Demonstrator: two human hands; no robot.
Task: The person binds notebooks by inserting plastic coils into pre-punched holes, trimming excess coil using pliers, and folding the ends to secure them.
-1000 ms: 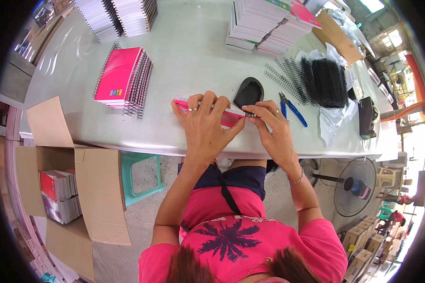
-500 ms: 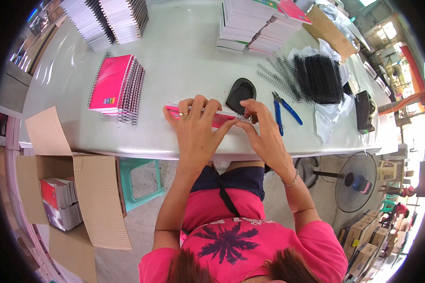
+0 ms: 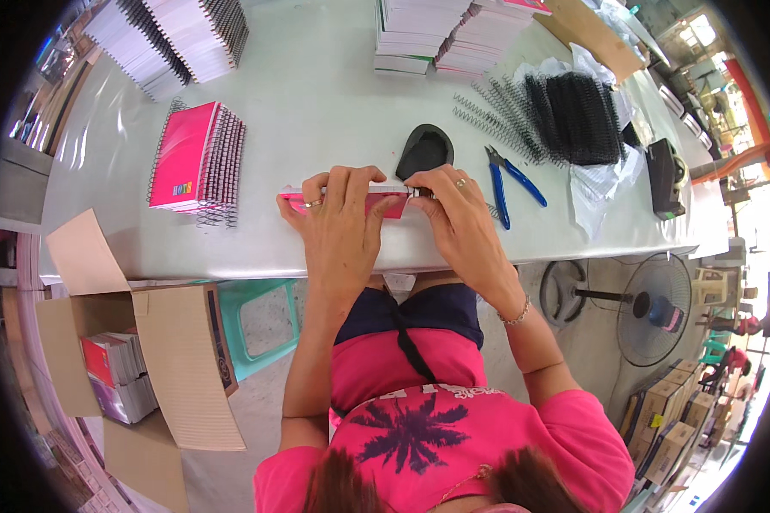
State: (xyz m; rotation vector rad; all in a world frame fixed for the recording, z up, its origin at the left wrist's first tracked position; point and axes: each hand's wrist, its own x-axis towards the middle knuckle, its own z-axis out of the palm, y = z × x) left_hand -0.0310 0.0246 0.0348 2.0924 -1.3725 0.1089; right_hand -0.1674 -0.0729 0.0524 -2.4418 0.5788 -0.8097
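A thin pink notebook [image 3: 391,208] stands on its long edge near the front of the table, its spine side up. My left hand [image 3: 340,227] grips it from the left, fingers over the top and thumb on the near cover. My right hand [image 3: 464,212] is closed at the notebook's right end, thumb and fingers pinching at the spine corner. A piece of wire coil [image 3: 493,210] shows just past that hand; the fingers hide how far it runs into the notebook. Beyond my hands lies a black shallow dish [image 3: 425,154]. Blue-handled cutting pliers [image 3: 520,181] rest to its right, jaws spread.
Pink spiral notebooks [image 3: 184,154] are stacked at left. Black coils [image 3: 573,120] lie heaped on white wrapping at right, near a black tape dispenser [image 3: 666,179]. Taller book stacks [image 3: 406,38] stand at the back. An opened carton [image 3: 180,363] and a fan [image 3: 654,309] flank me below.
My right hand has closed in at the notebook's end, its fingers now over the spine corner. Coil that showed between its fingers is now mostly covered. The view has shifted slightly.
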